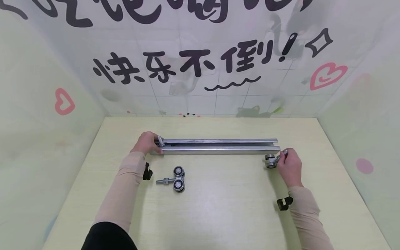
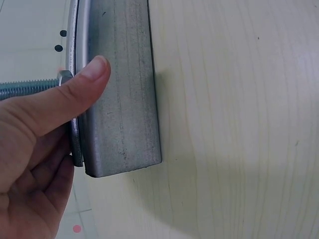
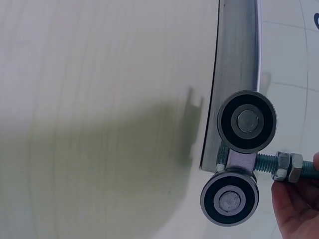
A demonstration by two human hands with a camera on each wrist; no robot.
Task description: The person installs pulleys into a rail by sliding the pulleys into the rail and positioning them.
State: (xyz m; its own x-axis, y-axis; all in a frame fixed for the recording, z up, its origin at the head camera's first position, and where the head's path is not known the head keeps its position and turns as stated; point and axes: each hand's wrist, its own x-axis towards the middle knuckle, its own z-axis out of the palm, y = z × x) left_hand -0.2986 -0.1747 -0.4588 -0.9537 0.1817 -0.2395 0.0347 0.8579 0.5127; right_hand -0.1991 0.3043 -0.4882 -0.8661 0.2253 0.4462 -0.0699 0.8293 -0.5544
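A metal channel rail (image 1: 218, 150) with a slot along its top lies crosswise near the back of the table. Its left end is gripped by my left hand (image 1: 146, 142); in the left wrist view the thumb lies over the side wall (image 2: 122, 114). Beside that thumb a threaded bolt (image 2: 30, 88) stands out of the slot. At the rail's right end, my right hand (image 1: 291, 167) pinches the threaded stem of a roller trolley (image 1: 270, 161). In the right wrist view its wheels (image 3: 246, 121) overlap the rail's end, and nuts (image 3: 289, 167) sit on the stem by the fingertips.
A second roller trolley (image 1: 178, 178) lies on the table in front of the rail, its stem pointing left. Printed cloth walls (image 1: 200, 97) enclose the pale wooden table (image 1: 218, 208) at the back and sides. Black clips (image 1: 284, 203) sit at both wrists.
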